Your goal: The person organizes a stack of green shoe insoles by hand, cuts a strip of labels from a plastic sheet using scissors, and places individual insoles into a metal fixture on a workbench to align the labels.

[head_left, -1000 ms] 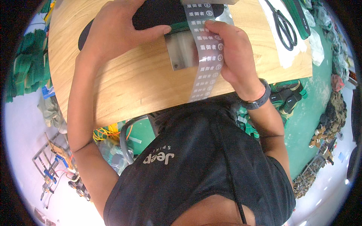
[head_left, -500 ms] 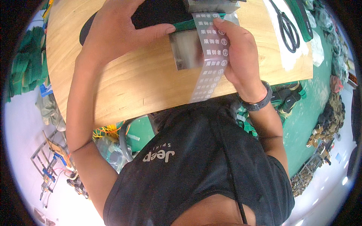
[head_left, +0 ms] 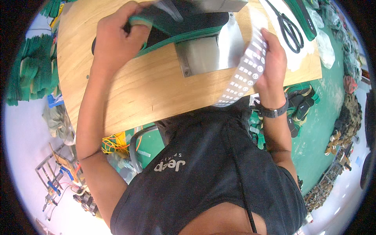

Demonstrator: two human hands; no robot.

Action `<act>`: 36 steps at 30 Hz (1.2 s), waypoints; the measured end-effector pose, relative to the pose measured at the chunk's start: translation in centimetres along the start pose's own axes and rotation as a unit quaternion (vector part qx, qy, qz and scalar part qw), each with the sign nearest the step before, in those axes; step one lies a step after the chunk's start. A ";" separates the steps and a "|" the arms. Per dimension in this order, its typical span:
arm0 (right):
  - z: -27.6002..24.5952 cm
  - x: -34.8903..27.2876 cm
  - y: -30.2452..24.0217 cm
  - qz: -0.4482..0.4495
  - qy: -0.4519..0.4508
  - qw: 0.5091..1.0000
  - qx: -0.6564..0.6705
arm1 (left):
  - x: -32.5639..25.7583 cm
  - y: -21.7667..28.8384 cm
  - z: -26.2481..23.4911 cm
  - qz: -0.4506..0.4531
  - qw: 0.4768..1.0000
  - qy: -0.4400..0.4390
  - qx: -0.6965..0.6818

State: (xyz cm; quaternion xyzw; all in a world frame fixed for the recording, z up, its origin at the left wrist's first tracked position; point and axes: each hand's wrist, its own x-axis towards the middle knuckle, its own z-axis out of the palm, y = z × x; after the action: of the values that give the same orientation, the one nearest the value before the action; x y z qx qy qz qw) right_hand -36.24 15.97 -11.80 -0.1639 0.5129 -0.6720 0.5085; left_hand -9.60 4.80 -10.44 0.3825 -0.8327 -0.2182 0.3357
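My left hand [head_left: 113, 39] is closed round the left end of a black fabric piece with green edging [head_left: 203, 29], its green edge curling up by my fingers. The piece reaches right, over a shiny metal plate [head_left: 199, 58] and below a metal block [head_left: 225, 5] at the table's far side. My right hand [head_left: 275, 64], right of the plate, pinches a long translucent strip of white printed labels [head_left: 244, 74]. The strip hangs down across the table's near edge; its upper part is blurred.
Black-handled scissors [head_left: 290, 33] lie on white sheeting at the right of the wooden table [head_left: 137, 90]. Beyond them is a green-edged black strip [head_left: 302, 19]. Green-edged pieces [head_left: 29, 66] are stacked off the left side, and more dark pieces [head_left: 303, 105] lie below right.
My right hand has drawn the label strip rightward, off the fabric and plate. My left hand has gone from lying spread on the fabric to gripping it, and the fabric's left end is lifted.
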 end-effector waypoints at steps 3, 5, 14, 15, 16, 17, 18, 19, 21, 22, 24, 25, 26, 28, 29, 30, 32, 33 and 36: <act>1.6 0.0 0.8 0.063 -0.068 0.996 -0.017 | -0.3 -0.9 -0.6 -0.048 0.998 0.023 -0.011; 3.4 -0.7 1.7 0.034 -0.081 0.994 -0.068 | -0.5 -1.0 -0.6 -0.033 0.998 0.032 -0.032; 3.1 -0.6 2.1 0.073 -0.096 0.992 -0.024 | -0.8 -1.1 -0.3 -0.003 0.997 0.021 -0.070; 3.0 -0.6 2.1 0.070 -0.104 0.992 -0.027 | -0.8 -1.2 -0.4 0.008 0.998 0.025 -0.062; 3.2 -0.6 2.0 0.077 -0.114 0.990 -0.043 | -0.8 -1.3 -0.5 0.018 0.998 0.029 -0.051; 3.5 -0.6 1.9 0.083 -0.124 0.987 -0.059 | -0.9 -1.4 -0.5 0.029 0.998 0.033 -0.041; 3.7 -0.6 1.8 0.090 -0.134 0.984 -0.075 | -1.0 -1.3 -0.5 0.028 0.998 0.035 -0.047; 3.6 -0.5 1.9 0.091 -0.144 0.982 -0.082 | -1.0 -1.0 -0.3 0.027 0.998 0.040 -0.052; 3.3 -0.2 2.1 0.093 -0.164 0.977 -0.095 | -1.0 -0.8 -0.6 0.005 0.999 0.018 -0.033; 3.3 -0.1 2.1 0.091 -0.165 0.977 -0.101 | -0.9 -0.7 -1.0 -0.016 1.000 -0.010 -0.008; 3.2 0.0 2.0 0.087 -0.167 0.976 -0.113 | -1.1 -1.6 -1.4 -0.039 0.998 -0.038 0.020; 3.3 -0.1 2.0 0.085 -0.160 0.977 -0.117 | -1.1 -2.6 -1.5 -0.041 0.998 -0.035 0.024; 3.6 -0.2 2.0 0.082 -0.153 0.977 -0.122 | -1.2 -3.2 -1.5 -0.043 0.998 -0.032 0.028; 3.8 -0.4 1.9 0.078 -0.147 0.978 -0.124 | -1.4 -3.5 -1.4 -0.018 0.999 -0.023 0.029; 3.9 -0.4 1.9 0.076 -0.148 0.979 -0.121 | -1.3 -3.4 -1.3 -0.004 0.999 -0.019 0.029; 3.8 -0.4 1.9 0.074 -0.149 0.979 -0.119 | -1.2 -3.5 -1.3 -0.002 0.999 -0.021 0.030; 3.7 -0.4 2.0 0.083 -0.133 0.981 -0.117 | -1.2 -3.7 -1.4 0.001 0.999 -0.022 0.035; 3.7 -0.4 2.1 0.088 -0.125 0.981 -0.116 | -1.3 -3.4 -1.2 -0.010 0.999 -0.021 0.028; 3.4 -0.4 2.0 0.078 -0.120 0.981 -0.134 | -1.1 -2.0 -0.8 -0.027 0.999 -0.021 0.006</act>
State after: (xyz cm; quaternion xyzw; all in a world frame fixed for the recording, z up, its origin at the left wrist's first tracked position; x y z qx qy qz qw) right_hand -32.51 14.56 -11.95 -0.2694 0.5449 -0.5312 0.5902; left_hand -7.50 4.37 -11.56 0.4026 -0.8302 -0.2302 0.3095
